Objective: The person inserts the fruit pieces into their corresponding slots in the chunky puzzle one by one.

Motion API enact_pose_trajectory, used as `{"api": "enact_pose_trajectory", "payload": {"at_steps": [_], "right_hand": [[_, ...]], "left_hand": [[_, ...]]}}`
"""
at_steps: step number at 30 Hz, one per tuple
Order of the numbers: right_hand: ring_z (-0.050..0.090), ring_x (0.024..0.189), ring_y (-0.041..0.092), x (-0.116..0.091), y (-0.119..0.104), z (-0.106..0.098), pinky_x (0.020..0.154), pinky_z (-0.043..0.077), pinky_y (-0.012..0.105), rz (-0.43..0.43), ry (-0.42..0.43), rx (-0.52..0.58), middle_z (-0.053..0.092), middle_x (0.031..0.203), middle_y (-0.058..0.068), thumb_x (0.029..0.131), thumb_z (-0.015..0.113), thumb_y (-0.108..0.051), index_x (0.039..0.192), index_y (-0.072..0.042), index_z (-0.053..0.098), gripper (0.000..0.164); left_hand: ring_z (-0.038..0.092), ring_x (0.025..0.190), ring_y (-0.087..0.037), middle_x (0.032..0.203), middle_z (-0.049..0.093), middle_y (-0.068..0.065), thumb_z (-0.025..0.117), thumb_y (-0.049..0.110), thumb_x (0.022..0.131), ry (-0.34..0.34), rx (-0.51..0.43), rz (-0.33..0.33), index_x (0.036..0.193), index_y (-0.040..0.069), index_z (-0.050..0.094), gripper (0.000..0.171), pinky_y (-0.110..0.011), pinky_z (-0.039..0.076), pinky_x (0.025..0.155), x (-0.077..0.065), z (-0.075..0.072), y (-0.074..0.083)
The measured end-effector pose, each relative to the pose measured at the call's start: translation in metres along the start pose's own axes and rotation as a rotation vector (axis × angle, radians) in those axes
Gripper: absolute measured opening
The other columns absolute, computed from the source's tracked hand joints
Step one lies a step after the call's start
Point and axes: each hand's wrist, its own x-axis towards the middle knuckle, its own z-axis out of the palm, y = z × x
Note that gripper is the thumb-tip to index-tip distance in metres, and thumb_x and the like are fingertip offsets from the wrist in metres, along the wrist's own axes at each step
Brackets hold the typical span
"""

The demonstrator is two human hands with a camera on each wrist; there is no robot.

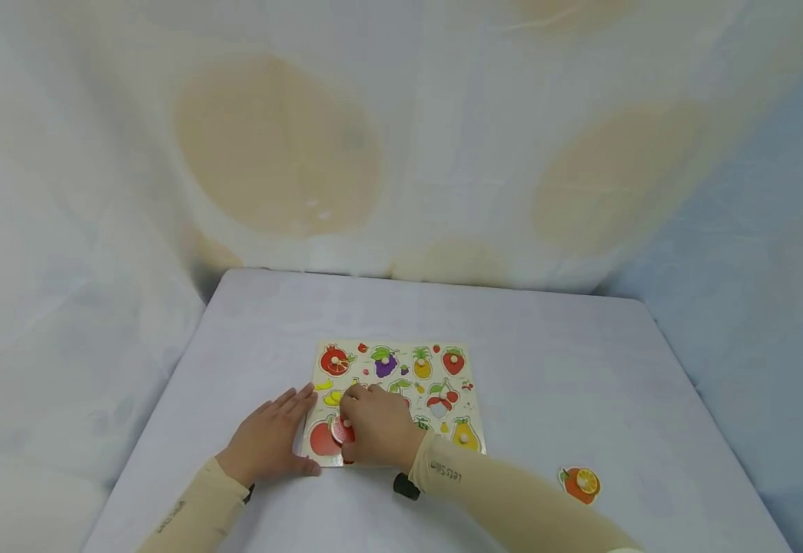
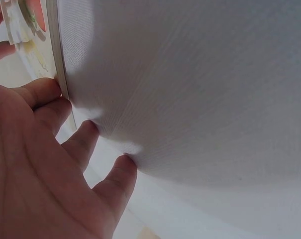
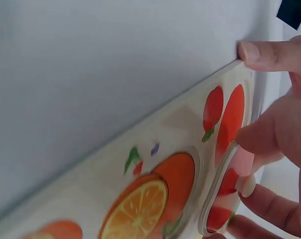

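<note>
A pale wooden puzzle board (image 1: 477,442) printed with fruit lies on the table. My right hand (image 1: 382,426) pinches a red fruit-shaped puzzle piece (image 3: 222,199) over the board's near left corner, beside a printed red fruit (image 1: 323,439). The piece stands tilted in the right wrist view, with a small round knob (image 3: 247,185) by my fingers. At the board's left edge rests my left hand (image 1: 270,438), fingers extended; in the left wrist view some fingertips touch the board's edge and others press on the cloth.
A loose orange puzzle piece (image 1: 581,484) lies on the table (image 1: 567,369) to the right of the board. Knobbed pieces such as the strawberry (image 1: 452,361) and pineapple (image 1: 422,363) sit in the board. A black object (image 1: 406,486) shows beneath my right wrist. Cloth walls surround the table.
</note>
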Motion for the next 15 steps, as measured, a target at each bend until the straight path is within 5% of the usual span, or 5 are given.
{"api": "enact_pose_trajectory", "payload": {"at_steps": [15], "right_hand": [[0.058, 0.087, 0.016, 0.0014, -0.0087, 0.0025, 0.069, 0.052, 0.027, 0.061, -0.013, 0.020, 0.062, 0.117, -0.003, 0.075, 0.083, -0.049, 0.102, -0.021, 0.068, 0.041]], "left_hand": [[0.033, 0.143, -0.035, 0.158, 0.036, -0.006, 0.087, 0.063, 0.060, 0.001, 0.000, 0.003, 0.151, 0.007, 0.044, 0.115, -0.061, 0.033, 0.109, -0.0002, -0.0023, -0.0016]]}}
